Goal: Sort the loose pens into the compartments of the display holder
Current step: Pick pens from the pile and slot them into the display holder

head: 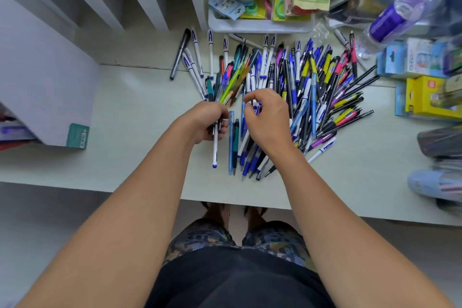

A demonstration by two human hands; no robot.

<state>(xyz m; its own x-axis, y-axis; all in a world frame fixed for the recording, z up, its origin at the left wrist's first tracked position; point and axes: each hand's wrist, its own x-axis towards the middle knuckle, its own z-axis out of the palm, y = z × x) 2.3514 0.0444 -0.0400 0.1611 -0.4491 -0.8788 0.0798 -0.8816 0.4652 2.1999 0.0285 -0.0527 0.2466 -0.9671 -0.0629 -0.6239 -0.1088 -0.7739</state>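
Writing: white pens (265,44) at the far edge of the pen pile (300,87) bear a blue "A" mark; the rest is too blurred to read.
Pen pile: many colours, fanned loose on the desk (125,132).
Display holder (105,5): white, arched compartments, left of the pile.
Left grip (212,120): closed round a bundle of pens (232,80), at the pile's near-left edge.
Right grip (267,117): fingers curled, pinching a blue-tipped pen (257,107) over the pile.

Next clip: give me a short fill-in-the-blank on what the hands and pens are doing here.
1. The left hand grips a ____ of pens.
2. The right hand reaches into the ____ of loose pens on the table.
3. The white display holder stands to the person's ____.

Missing: bundle; pile; left
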